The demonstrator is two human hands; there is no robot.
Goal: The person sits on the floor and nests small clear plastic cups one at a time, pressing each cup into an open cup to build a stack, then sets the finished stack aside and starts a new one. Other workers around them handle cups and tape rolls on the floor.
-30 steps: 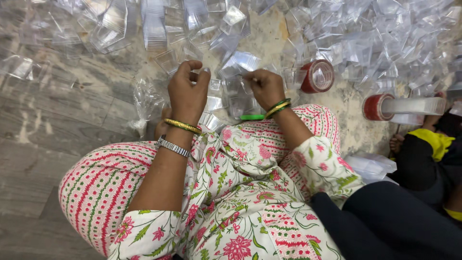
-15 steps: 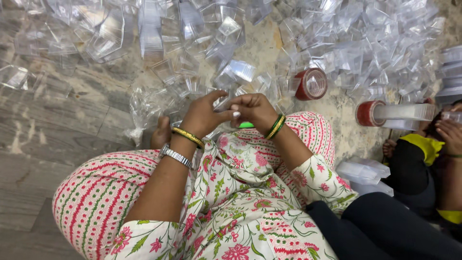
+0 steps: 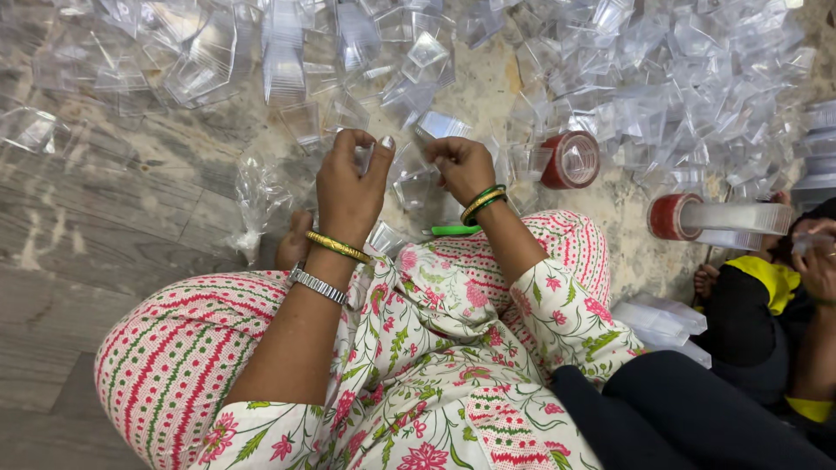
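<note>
Fingers (image 3: 376, 150) of the left hand (image 3: 348, 187) are curling inward and pinching the edge of a small clear plastic piece (image 3: 402, 165), while the right hand (image 3: 463, 165) is closing on its other side, so both hands are grasping the same thing between them above the knees. What exactly that piece is stays hard to make out: it is transparent, it is blending into the clear scraps behind it, and the knuckles are hiding most of it. The right fingertips are tucking out of sight under the back of the hand.

Both wrists are bending upward, with the forearms rising from the lap and the backs of the hands facing the camera. A gold bangle (image 3: 338, 247) and a metal watch band (image 3: 317, 285) are sitting on the left wrist, green bangles (image 3: 483, 202) on the right.

Just below the right wrist a green object (image 3: 455, 231) is lying half hidden by the patterned knee. Beyond the hands a heap of clear plastic containers (image 3: 662, 96) is spreading over the floor (image 3: 104, 226), running off the top edge. Two red tape rolls (image 3: 570, 161) are lying to the right, the farther one partly covered by stacked lids. At the right edge another person's hand (image 3: 819, 261) is showing, cut off by the frame.
</note>
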